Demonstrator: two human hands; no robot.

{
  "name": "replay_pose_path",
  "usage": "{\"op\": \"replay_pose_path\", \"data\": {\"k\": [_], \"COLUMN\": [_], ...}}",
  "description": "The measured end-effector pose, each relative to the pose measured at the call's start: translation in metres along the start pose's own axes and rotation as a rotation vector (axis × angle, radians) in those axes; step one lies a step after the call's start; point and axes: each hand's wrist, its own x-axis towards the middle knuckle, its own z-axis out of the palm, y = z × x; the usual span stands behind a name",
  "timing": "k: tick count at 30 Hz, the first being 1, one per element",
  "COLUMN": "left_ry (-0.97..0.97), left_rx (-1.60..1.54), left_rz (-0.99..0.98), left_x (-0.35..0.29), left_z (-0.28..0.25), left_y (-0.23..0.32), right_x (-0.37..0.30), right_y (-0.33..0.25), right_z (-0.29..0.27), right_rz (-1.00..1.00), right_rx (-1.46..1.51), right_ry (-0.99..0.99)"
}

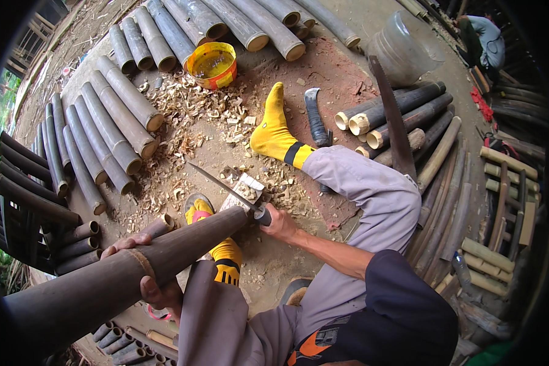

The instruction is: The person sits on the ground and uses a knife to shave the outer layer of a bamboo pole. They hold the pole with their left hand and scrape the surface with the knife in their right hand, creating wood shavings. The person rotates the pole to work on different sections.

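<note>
A thick dark bamboo pole (183,244) slants up from the lower left, its far end close to the middle of the view. Wrapped around it near a node, my left hand (162,294) shows fingers on one side and the rest on the other. My right hand (279,224) grips the dark handle of a long narrow knife (226,186), beside the pole's far end. The blade points up and left across a pale block (245,188). Whether the blade touches the pole, I cannot tell.
Wood chips (192,116) litter the ground around a yellow-red tub (212,64). Cut bamboo lengths (113,125) lie left and at the back; more dark lengths (402,110) are stacked right, beside an upright saw blade (391,116). A sheathed blade (316,116) lies past my yellow-socked foot (274,131).
</note>
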Motion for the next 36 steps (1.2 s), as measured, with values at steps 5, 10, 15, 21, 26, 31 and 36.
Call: {"op": "replay_pose_path", "data": {"k": [5,10,15,21,26,31,36], "left_ry": [0.009,0.002,0.005,-0.012,-0.006,-0.020,-0.052], "left_rx": [0.004,0.005,-0.006,-0.008,-0.052,-0.067,-0.043], "left_rz": [-0.024,-0.004,-0.008,-0.018,-0.016,-0.011,-0.002], "left_x": [-0.0003,0.0008,0.0003,-0.0002,0.0001,-0.0002,0.0011], "left_z": [0.0064,0.0055,0.0076,0.0098,0.0086,0.0069,0.0060], "left_y": [0.0005,0.0011,-0.0010,-0.0005,-0.0012,-0.0038,-0.0040], "right_x": [-0.0005,0.0006,0.0001,0.0001,0.0003,0.0000,-0.0002], "right_y": [0.0070,0.0040,0.0041,0.0070,0.0044,0.0014,0.0019], "right_z": [0.0022,0.0038,0.0014,0.0012,0.0007,-0.0001,-0.0003], "right_rz": [0.023,0.013,0.021,0.020,0.029,0.019,0.017], "right_rx": [-0.032,-0.013,-0.028,-0.004,-0.008,0.001,-0.008], "right_ry": [-0.011,-0.010,-0.017,-0.037,-0.043,-0.024,-0.011]}}
